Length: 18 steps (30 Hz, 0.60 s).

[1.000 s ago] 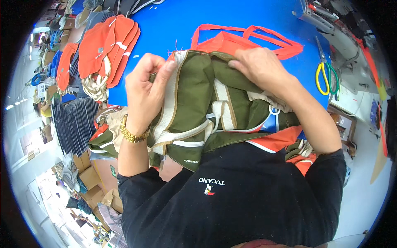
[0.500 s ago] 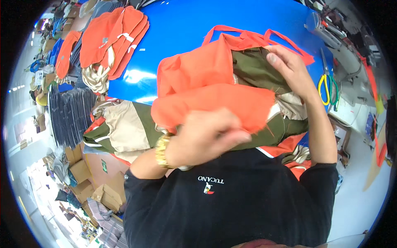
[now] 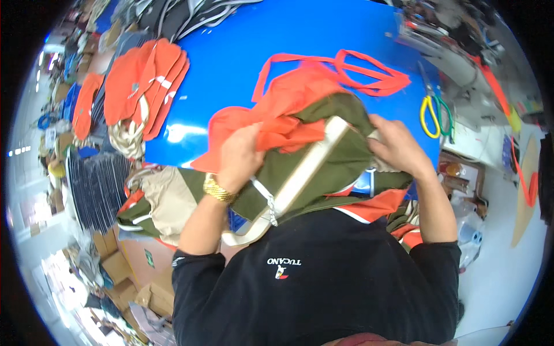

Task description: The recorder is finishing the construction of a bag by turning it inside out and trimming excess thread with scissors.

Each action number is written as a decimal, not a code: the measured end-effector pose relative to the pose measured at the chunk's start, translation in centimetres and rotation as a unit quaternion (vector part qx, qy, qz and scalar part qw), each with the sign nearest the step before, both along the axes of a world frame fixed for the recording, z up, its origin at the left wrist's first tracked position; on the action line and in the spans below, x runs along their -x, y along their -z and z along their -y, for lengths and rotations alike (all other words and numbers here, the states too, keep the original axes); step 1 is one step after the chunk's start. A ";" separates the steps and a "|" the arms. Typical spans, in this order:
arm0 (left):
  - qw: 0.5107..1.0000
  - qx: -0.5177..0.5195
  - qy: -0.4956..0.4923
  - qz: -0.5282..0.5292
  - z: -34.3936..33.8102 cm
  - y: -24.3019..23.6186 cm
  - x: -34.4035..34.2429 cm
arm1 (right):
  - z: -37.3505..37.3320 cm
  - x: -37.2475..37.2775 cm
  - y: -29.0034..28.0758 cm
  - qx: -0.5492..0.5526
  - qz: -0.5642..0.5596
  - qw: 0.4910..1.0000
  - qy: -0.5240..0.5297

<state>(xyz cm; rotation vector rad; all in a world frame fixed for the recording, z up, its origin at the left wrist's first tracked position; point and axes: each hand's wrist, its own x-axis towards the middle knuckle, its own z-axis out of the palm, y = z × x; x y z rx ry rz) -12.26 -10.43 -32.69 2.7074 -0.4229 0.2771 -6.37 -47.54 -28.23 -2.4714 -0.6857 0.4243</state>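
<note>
A sewn orange-and-olive fabric piece (image 3: 288, 95) lies bunched over the near side of the blue table. Its narrow orange straps (image 3: 369, 75) trail across the tabletop beyond it. A cream band (image 3: 306, 167) runs diagonally down the olive side, with a white cord (image 3: 265, 196) beside it. My left hand (image 3: 239, 155) is closed on the orange cloth at the left, fingertips partly hidden in the folds. At the right, my right hand (image 3: 398, 144) pinches the olive edge, thumb uppermost. More olive, beige and orange fabric (image 3: 170, 202) lies under and left of the piece.
Scissors (image 3: 430, 112) with yellow and green handles rest at the blue table's (image 3: 231, 63) right edge. Stacked orange pieces (image 3: 144, 86) with cream straps lie at the left, dark grey stacked panels (image 3: 98, 187) nearer me. Cardboard boxes (image 3: 118, 271) stand on the floor.
The fabric piece has been turned and opened, so its olive side and cream band now show. My left hand has moved up and left onto the orange cloth; the right has moved lower.
</note>
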 end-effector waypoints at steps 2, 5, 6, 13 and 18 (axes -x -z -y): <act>1.000 0.003 0.017 0.025 -2.2 -3.5 -4.0 | -1.5 0.5 -2.2 -0.096 0.047 0.994 -0.008; 0.977 -0.069 -0.105 0.171 -5.1 -10.5 -11.8 | -3.8 0.8 -2.3 -0.209 0.083 0.974 0.013; 0.964 -0.036 -0.055 0.259 -5.7 -11.9 -14.6 | -5.8 0.9 -3.2 -0.250 0.014 0.968 0.023; 0.950 -0.168 -0.073 0.252 -3.7 -1.4 -23.3 | -10.3 3.2 -1.2 -0.278 -0.046 0.956 -0.084; 0.966 -0.219 -0.129 0.050 -6.4 13.6 -19.1 | -3.6 -2.8 2.0 -0.047 0.219 0.962 0.160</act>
